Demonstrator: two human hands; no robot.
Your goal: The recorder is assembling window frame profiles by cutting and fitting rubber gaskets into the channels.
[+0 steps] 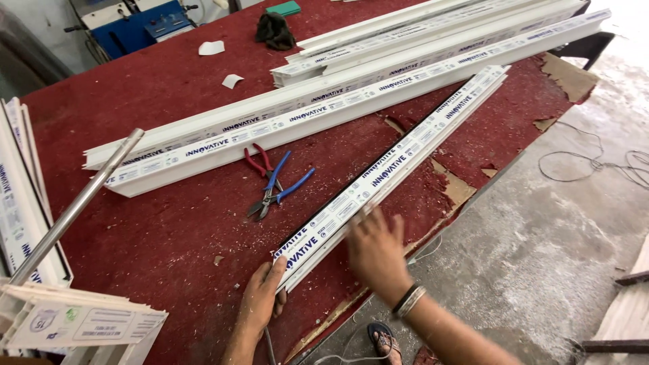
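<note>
— While my left hand clamps the near end of the white profile, where's your other one?
— Right hand lies flat on it, fingers spread, blurred. Blue-printed film strip covers its top. It lies diagonally on the red table, right of the pliers.

Both hands on white profile strip, red table.
</note>
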